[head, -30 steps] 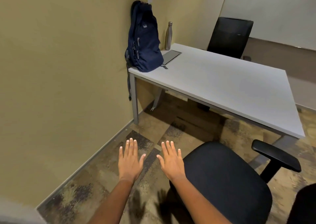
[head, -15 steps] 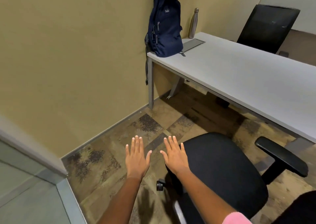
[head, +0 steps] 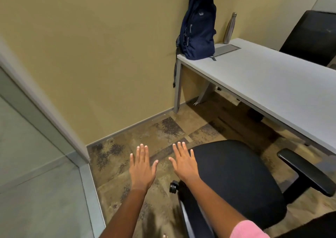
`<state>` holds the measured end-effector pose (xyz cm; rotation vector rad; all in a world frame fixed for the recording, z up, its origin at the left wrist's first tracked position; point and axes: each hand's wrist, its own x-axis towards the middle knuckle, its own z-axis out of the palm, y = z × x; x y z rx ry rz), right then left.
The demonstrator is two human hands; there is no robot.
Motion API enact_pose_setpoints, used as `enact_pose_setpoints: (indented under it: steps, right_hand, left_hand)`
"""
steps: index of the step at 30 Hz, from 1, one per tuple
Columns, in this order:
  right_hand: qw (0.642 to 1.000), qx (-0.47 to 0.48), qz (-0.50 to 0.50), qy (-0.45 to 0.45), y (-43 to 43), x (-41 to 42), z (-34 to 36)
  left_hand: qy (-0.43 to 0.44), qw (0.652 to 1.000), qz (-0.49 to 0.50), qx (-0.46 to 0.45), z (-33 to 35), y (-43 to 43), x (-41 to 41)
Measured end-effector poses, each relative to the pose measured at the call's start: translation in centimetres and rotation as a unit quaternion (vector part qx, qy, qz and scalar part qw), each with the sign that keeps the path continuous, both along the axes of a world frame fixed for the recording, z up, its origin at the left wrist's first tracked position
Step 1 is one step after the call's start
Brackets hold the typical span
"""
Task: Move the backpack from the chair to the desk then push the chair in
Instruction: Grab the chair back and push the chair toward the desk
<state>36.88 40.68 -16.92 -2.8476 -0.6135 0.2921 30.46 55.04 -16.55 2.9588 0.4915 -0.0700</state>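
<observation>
With the backpack [head: 198, 28] already standing at the counter's [head: 272, 77] near-left corner, both hands [head: 142, 166] [head: 183, 164] hover flat, spread and empty beside the chair [head: 236, 179], which probably wants a steady, straight push under the near edge.

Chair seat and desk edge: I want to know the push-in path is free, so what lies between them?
In the head view, only bare patterned carpet lies between the chair seat and the desk.
</observation>
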Motion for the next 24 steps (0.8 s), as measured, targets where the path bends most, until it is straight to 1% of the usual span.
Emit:
enact_pose_setpoints:
  steps: [6,13,16,20,24]
  right_hand:
    - [0.999,0.005,0.038,-0.022,-2.2,-4.8,1.3]
    - [0.996,0.009,0.080,-0.033,-5.7,-10.1,4.1]
    - [0.994,0.005,0.097,-0.041,-7.3,-11.5,5.3]
    - [0.993,-0.003,0.114,-0.040,-9.4,-12.3,7.3]
    - [0.989,0.034,0.137,-0.042,-10.0,-14.6,10.0]
  left_hand:
    - [-0.022,0.999,0.029,-0.020,0.6,-2.6,-5.7]
    - [-0.033,0.998,0.054,-0.011,2.3,-7.8,-10.9]
    - [-0.053,0.997,0.055,-0.016,3.2,-10.3,-12.3]
    - [-0.072,0.995,0.074,0.013,4.9,-12.7,-13.5]
    - [-0.094,0.989,0.110,0.024,7.6,-15.3,-15.0]
